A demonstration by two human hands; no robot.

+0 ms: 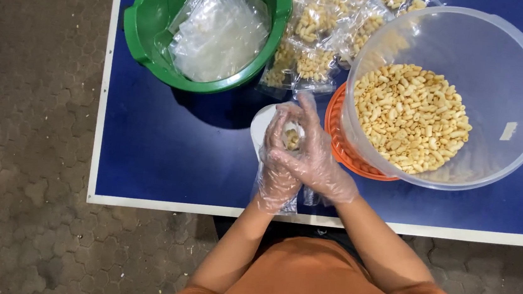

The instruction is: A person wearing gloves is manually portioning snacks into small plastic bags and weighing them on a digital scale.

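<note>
While my left hand (278, 161) pinches a small clear bag (292, 138) open, my right hand (317, 155) cups over its mouth — probably dropping puffs in. Both sit beside the clear tub of puffs (410, 116) — refills close, empty bags in the green basin (158, 31).

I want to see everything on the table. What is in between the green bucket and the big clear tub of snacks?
Filled small clear bags of snacks lie between the green bucket and the clear tub, as the head view shows.
</note>
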